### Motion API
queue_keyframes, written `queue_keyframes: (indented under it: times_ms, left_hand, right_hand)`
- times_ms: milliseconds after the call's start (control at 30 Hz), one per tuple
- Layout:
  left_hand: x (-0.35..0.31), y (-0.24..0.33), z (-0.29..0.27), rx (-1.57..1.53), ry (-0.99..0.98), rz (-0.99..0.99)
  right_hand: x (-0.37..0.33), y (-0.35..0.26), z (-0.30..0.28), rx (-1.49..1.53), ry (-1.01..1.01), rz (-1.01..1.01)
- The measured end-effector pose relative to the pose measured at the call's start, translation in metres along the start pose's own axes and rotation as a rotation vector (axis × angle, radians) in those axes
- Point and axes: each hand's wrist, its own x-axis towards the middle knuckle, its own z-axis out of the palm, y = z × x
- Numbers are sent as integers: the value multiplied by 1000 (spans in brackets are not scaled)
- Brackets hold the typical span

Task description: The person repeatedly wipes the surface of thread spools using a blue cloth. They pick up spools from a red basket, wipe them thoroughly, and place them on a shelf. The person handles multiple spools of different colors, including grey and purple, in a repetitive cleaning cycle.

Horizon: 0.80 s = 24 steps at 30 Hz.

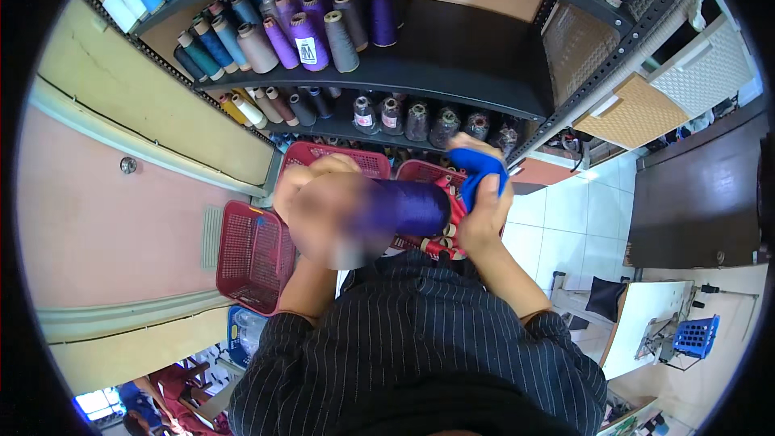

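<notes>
My left hand [303,194] is closed around one end of a large purple thread cone [416,208], held sideways in front of my chest. Part of that hand and the cone's near end are blurred. In my right hand [483,214] a folded blue cloth [483,168] is gripped, just off the cone's other end. Beneath them sits a red plastic basket [416,168] with small red thread spools [442,249] in it. Another red basket [347,155] stands beside it, partly hidden by my left hand.
A black metal shelf [468,56] ahead carries purple, grey and blue thread cones [307,39], with plastic-wrapped cones [417,123] below. To the left are an upright maroon basket [257,258] and a pink door [121,218]. A white sewing table [652,327] stands at right.
</notes>
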Motion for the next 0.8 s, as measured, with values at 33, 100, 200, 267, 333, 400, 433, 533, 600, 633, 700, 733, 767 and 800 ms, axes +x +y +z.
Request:
queue_keyframes:
  times_ms: [33,100,200,267,333,400,433,533,600,633,700,733,767,800]
  left_hand:
    - [-2,3,4,29,-120,50]
    - [-1,21,9,185,-330,165]
    - [-8,19,10,285,-350,228]
    - [-15,19,6,303,-254,193]
    - [-11,25,4,314,-345,244]
    - [-9,22,2,252,-422,294]
    - [-7,22,0,235,-481,273]
    - [7,9,9,254,-364,192]
    - [10,-3,18,146,-122,11]
    - [7,-6,19,-36,-46,-61]
    - [4,-7,21,-180,8,-135]
    - [3,-5,20,-141,-13,-136]
    - [4,-4,19,-102,-34,-135]
    - [4,-4,17,-18,-122,-72]
  right_hand:
    - [6,-11,10,19,-152,-59]
    - [3,-16,27,41,-396,-49]
    - [0,-7,30,-5,-483,134]
    - [-7,12,22,-65,-614,353]
    - [-23,44,15,139,-585,718]
    - [-51,84,15,376,-436,904]
    - [-43,70,16,470,-339,1006]
    - [-17,31,7,649,-173,1019]
    - [-8,20,2,519,2,780]
    - [-5,16,0,403,13,698]
    - [-2,20,-6,105,-62,482]
    - [-1,21,-9,-44,-95,373]
    - [2,18,-14,-36,-78,353]
    - [4,13,-14,-57,-113,221]
